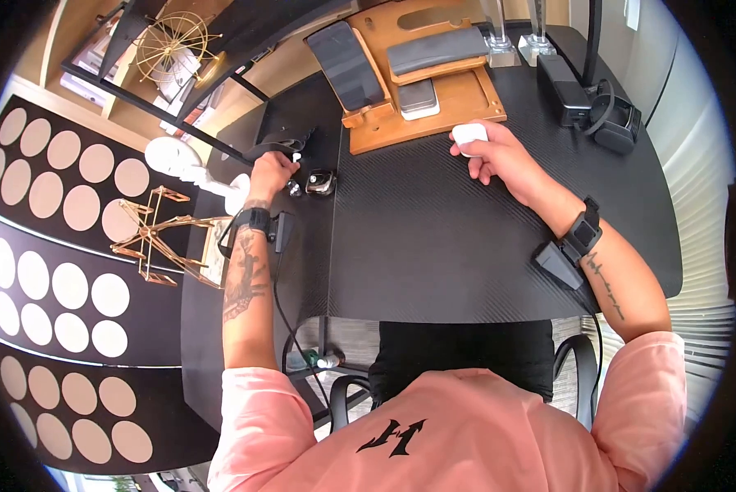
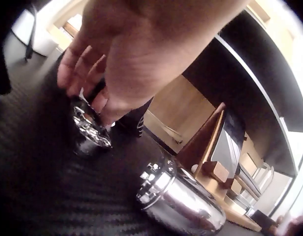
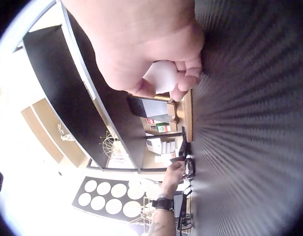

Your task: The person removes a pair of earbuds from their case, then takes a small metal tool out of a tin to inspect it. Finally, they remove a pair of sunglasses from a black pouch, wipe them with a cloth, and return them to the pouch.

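Note:
In the head view my left hand is at the left of the desk, its fingers bent and thumb tip pinching a small white piece. Just under those fingertips stands a shiny silver ornament with a faceted top, overlapping the fingers in the left wrist view. Beside it is a chrome cylinder with a studded top. My right hand is over the right half of the desk. It grips a white rounded earbud case between thumb and fingers; the case looks closed.
A wooden stand at the back bears a phone and a dark grey case. Black devices sit at the back right. A gold wheel model and white figure stand left. Cables hang from both wrists.

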### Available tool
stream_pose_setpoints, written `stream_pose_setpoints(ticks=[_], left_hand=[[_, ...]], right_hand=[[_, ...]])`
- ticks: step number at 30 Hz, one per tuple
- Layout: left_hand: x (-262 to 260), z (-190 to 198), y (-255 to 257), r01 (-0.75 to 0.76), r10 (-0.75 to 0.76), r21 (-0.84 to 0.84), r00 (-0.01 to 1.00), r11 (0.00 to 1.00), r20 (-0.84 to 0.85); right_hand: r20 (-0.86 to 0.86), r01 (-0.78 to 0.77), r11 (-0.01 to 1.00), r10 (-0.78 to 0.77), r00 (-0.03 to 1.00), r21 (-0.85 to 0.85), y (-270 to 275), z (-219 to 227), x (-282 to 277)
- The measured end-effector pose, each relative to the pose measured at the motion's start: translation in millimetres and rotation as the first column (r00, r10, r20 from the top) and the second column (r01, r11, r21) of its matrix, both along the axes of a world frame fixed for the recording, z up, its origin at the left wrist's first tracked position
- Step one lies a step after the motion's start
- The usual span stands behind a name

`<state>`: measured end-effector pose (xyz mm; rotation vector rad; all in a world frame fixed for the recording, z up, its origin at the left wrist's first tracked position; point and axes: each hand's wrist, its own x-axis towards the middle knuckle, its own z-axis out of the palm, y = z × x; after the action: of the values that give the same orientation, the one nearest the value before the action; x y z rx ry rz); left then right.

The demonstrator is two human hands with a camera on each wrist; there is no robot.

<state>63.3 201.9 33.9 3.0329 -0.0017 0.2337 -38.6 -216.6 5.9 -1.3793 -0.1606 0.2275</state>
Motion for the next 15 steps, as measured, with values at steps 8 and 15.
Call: stream_pose_setpoints(ticks=[8, 15], left_hand=[[-1, 2, -9, -0.06, 0.06, 0.023, 0.998, 0.998, -0.016], [-8, 7, -13, 0.056, -0.056, 0.077, 0.998, 0.995, -0.001]], right_hand=[[0.048, -0.011, 1.0, 0.012, 0.999, -0.028, 4, -2, 0], [0.035, -0.016, 1.0, 0.016, 0.999, 0.002, 2, 0, -1]])
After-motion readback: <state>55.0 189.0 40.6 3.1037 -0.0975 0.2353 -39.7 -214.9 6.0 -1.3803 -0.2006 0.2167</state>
